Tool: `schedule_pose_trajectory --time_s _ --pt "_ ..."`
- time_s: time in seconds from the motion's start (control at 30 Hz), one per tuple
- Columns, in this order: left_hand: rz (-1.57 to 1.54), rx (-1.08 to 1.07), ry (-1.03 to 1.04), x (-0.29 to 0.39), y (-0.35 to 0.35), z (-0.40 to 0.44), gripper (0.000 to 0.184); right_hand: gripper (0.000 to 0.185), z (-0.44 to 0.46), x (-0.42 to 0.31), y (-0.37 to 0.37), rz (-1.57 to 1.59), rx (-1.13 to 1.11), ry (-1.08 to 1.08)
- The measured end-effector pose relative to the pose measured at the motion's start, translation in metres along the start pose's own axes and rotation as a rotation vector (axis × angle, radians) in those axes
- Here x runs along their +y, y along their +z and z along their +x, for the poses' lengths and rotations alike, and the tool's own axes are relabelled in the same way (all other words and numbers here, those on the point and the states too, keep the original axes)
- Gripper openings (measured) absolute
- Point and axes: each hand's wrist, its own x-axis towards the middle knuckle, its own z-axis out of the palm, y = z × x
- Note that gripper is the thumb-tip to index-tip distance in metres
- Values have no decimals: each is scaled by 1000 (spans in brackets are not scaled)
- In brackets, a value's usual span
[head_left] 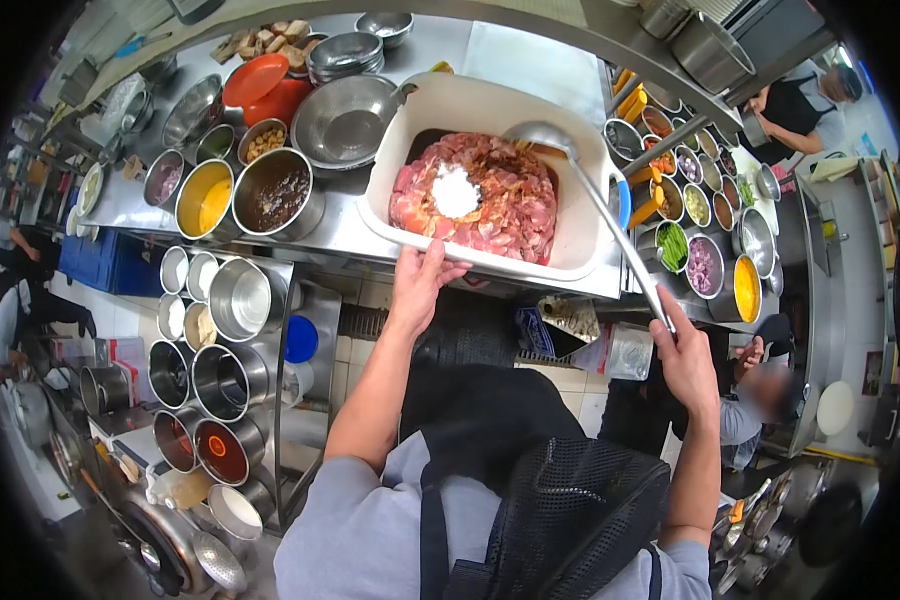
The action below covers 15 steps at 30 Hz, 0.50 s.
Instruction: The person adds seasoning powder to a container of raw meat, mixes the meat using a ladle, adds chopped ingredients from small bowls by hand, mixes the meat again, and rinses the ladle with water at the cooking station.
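Observation:
A white plastic tub (385, 190) sits at the counter's front edge, filled with raw sliced meat (510, 210) in dark liquid. On the meat lies a heap of white powder (456, 192). My left hand (425, 285) holds the tub's near rim, thumb up against the wall and fingers beneath the lip. In my right hand (685, 360) is the end of a long metal ladle (618, 225). The ladle's bowl rests inside the tub at its far right, beside the meat, with some of its underside hidden.
Left of the tub stand a metal basin (342, 120), a pot of dark sauce (275, 195) and a pot of yellow liquid (205, 197). Several ingredient pots, one with chopped greens (672, 245), line the right. A shelf rail (670, 75) crosses above. A co-worker (760, 400) is close at right.

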Motion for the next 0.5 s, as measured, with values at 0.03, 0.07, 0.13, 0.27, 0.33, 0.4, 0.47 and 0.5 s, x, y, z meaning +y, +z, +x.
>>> schedule_pose_trajectory --time_s 0.03,0.07,0.13,0.27,0.33,0.4,0.47,0.5 --pt "2 1 4 -2 -2 1 39 51 -2 -1 3 -5 -8 2" --pt "0 4 0 -3 -2 1 39 50 -3 -4 6 -58 26 2" --pt "6 6 2 -1 -1 2 37 49 -3 6 10 -108 65 5" --pt "15 6 -11 1 -3 2 36 49 -2 16 -18 -66 -11 -80" --pt "-3 -6 -14 1 -3 3 36 50 -19 -6 -34 -39 4 -11" --pt "4 -14 -18 0 -5 4 36 50 -28 -25 -45 -50 29 -36" --pt "12 -25 -20 -2 -5 5 36 50 -27 -37 -40 -62 58 -61" --pt "9 -15 -22 -3 -5 5 36 50 -19 -40 -31 -50 122 -217"
